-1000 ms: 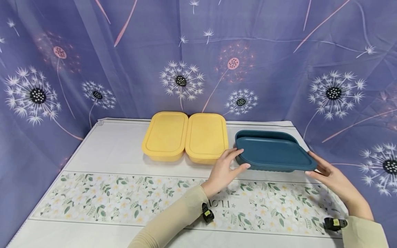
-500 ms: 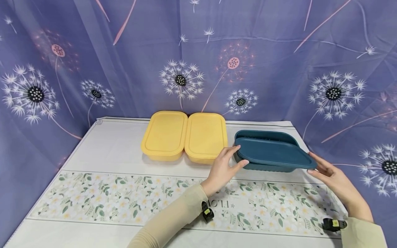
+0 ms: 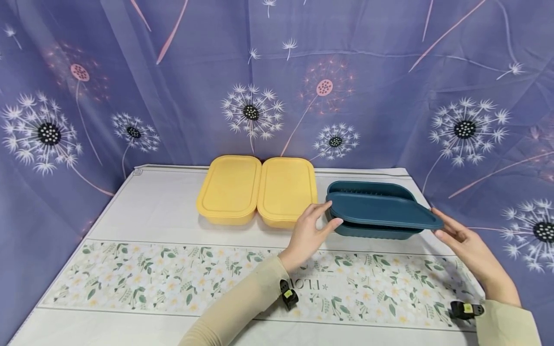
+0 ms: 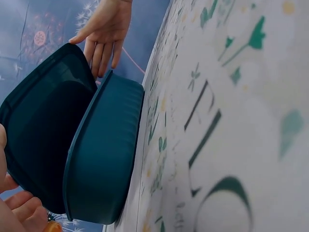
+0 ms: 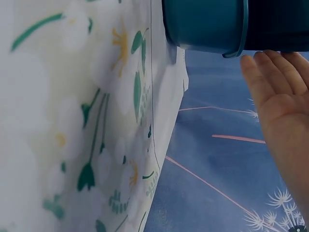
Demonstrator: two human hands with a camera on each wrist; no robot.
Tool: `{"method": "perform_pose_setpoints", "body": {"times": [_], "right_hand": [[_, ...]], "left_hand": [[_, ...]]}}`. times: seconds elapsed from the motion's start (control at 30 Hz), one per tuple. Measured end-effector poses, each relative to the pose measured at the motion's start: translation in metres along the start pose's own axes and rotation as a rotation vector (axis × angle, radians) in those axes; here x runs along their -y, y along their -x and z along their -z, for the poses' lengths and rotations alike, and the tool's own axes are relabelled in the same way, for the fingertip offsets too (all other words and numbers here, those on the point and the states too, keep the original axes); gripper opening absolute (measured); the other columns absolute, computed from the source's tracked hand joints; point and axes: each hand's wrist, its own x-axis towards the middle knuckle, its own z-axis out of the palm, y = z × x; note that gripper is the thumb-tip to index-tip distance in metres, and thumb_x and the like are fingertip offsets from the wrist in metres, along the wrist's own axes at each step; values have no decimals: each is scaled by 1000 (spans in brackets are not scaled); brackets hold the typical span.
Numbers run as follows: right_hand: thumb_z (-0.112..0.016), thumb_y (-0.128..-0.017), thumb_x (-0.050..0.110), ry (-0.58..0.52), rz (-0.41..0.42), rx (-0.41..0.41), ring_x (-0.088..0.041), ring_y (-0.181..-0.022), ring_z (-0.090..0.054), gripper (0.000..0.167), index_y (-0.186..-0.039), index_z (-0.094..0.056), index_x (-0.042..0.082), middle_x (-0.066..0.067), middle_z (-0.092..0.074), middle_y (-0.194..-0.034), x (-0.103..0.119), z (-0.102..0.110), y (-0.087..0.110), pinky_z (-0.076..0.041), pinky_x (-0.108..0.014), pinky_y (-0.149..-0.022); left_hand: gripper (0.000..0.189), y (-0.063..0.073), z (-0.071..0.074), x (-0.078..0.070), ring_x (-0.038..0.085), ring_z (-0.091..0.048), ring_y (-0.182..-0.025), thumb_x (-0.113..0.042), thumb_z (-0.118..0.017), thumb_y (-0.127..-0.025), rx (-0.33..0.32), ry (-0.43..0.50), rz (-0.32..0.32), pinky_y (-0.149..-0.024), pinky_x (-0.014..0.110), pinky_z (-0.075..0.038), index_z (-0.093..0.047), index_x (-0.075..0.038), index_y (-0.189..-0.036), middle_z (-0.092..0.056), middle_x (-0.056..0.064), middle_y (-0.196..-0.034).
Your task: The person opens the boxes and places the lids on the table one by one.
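Note:
A dark teal rectangular lid lies askew over a matching teal container, its front edge lifted above the container's front rim. Behind the lid a strip of the container's inside shows. My left hand pinches the lid's left end between thumb and fingers, while my right hand holds the far right corner, which juts past the container. In the left wrist view the lid's underside slants away from the container's ribbed wall. From the right wrist, the fingers reach up under the lid's end.
Two yellow lidded containers, one on the left and one on the right, stand side by side left of the teal one. A flower-patterned band crosses the white tablecloth. A purple dandelion curtain closes off the back and sides.
The lid's front edge has risen and shifted back, baring more of the container's front wall. Both hands have moved slightly up with it, keeping hold. The yellow containers have stayed put.

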Motion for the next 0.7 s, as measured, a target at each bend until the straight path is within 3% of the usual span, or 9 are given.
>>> {"method": "perform_pose_setpoints", "body": {"times": [0.13, 0.2, 0.33, 0.57, 0.7], "right_hand": [[-46, -110, 20, -96, 53, -28, 17, -112, -51, 59, -162, -21, 29, 23, -47, -142, 0, -2, 1, -43, -7, -78], [-44, -110, 15, -164, 93, -47, 14, -114, -53, 57, -162, -23, 23, 31, -47, -136, 0, -4, 1, -43, -4, -82], [-42, -109, 8, -280, 160, -80, 12, -116, -55, 54, -161, -28, 15, 30, -46, -140, 0, -6, 1, -43, -3, -89], [-40, -108, 0, -565, 263, -89, 2, -119, -59, 49, -157, -32, 2, 15, -48, -149, 2, -9, -2, -45, -10, -96], [-40, -108, 0, -617, 293, -122, 0, -119, -60, 47, -155, -34, -2, 11, -48, -150, 4, -11, -6, -46, -13, -96]], "left_hand": [[59, -1, 1, -1, 21, -61, -111, -49, -61, -99, -5, -3, -5, -87, 36, -55, -55, -15, -147, -59, 10, -132], [56, -2, 3, -2, 21, -61, -109, -47, -62, -99, -9, -5, -14, -88, 37, -55, -57, -15, -145, -59, 8, -129], [52, -5, 5, -3, 20, -58, -120, -44, -64, -99, -19, -7, -40, -97, 38, -53, -60, -14, -141, -57, 7, -134], [51, -7, 6, -3, 22, -53, -131, -42, -63, -100, -17, 29, -42, -105, 35, -48, -58, -15, -143, -54, 7, -146], [49, -6, 4, -1, 17, -53, -131, -38, -64, -100, -28, 85, -36, -106, 27, -46, -57, -14, -143, -55, 4, -144]]}}
